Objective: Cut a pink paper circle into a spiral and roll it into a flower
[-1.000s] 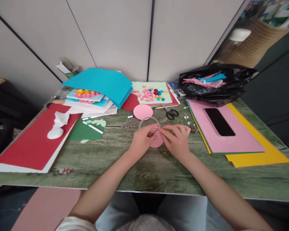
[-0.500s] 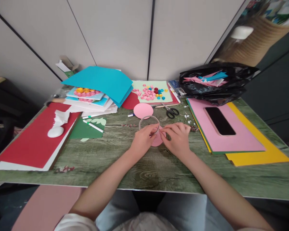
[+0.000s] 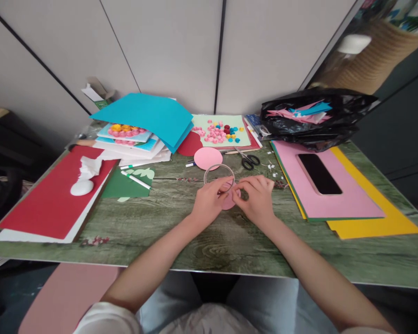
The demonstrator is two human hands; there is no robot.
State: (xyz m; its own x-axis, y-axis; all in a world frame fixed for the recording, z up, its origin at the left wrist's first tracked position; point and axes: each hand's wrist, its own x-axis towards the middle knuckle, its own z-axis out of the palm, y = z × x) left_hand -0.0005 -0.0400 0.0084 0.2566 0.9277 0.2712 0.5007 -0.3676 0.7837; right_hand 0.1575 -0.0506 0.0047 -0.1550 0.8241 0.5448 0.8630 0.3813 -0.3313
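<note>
My left hand (image 3: 210, 200) grips a thin, pale ring (image 3: 211, 170) that looks like a nearly used-up tape roll, tilted up from the table. Under both hands lies a small pink paper piece (image 3: 227, 203), partly covered by my fingers. My right hand (image 3: 254, 197) is closed in a pinch at the right side of that paper; what its fingertips hold, if anything, is too small to make out. Just beyond the ring is a pink paper oval (image 3: 208, 158). Black-handled scissors (image 3: 250, 161) lie past my right hand.
Red paper (image 3: 52, 195) and blue sheets (image 3: 142, 116) are on the left. At the back, a pale green sheet (image 3: 242, 138) bears small coloured paper balls. On the right, a phone (image 3: 319, 174) rests on pink paper (image 3: 348, 208), near a black plastic bag (image 3: 351, 106) of scraps.
The ring has shifted slightly right with my left hand. My right fingers have moved a little at the pink paper. The whole view has shifted slightly.
</note>
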